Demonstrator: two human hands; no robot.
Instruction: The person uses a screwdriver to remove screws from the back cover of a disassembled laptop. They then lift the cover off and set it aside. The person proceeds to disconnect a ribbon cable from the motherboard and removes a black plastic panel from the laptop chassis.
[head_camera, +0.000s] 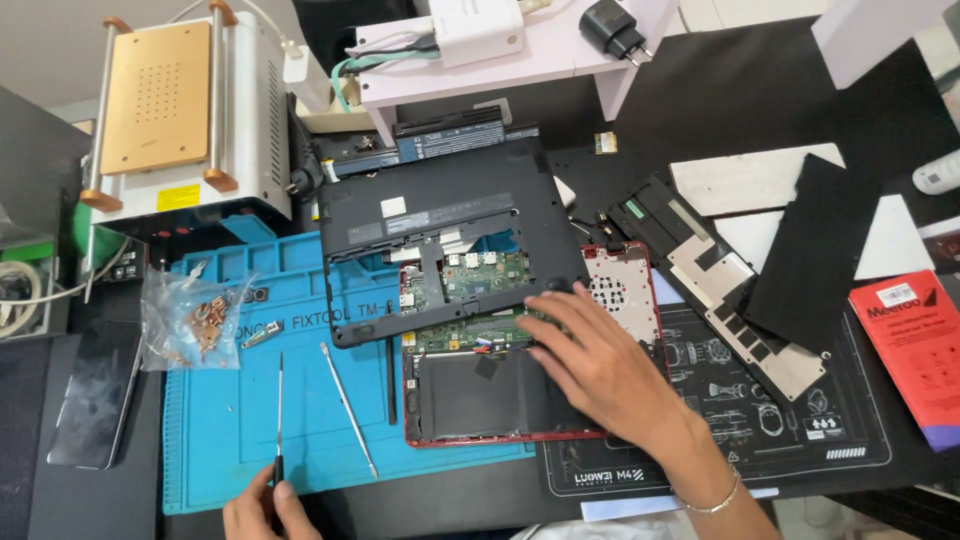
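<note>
Right hand (600, 365): fingers spread flat on the opened red laptop (470, 400), under the lifted black cover (440, 235). Left hand (265, 510): fingers pinching a screwdriver (279, 415). Disassembly stage; freeing the board likely needs that driver.

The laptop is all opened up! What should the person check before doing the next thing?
1. Black bottom cover lifted clear of the red laptop base: not ok, it lies partly over it.
2. Right hand steadying the laptop: ok.
3. Left hand touching the screwdriver: ok.
4. Screws kept in the plastic bag: ok.
5. Metal pry tool on the blue mat: ok.
6. All screws out: cannot tell.
</note>
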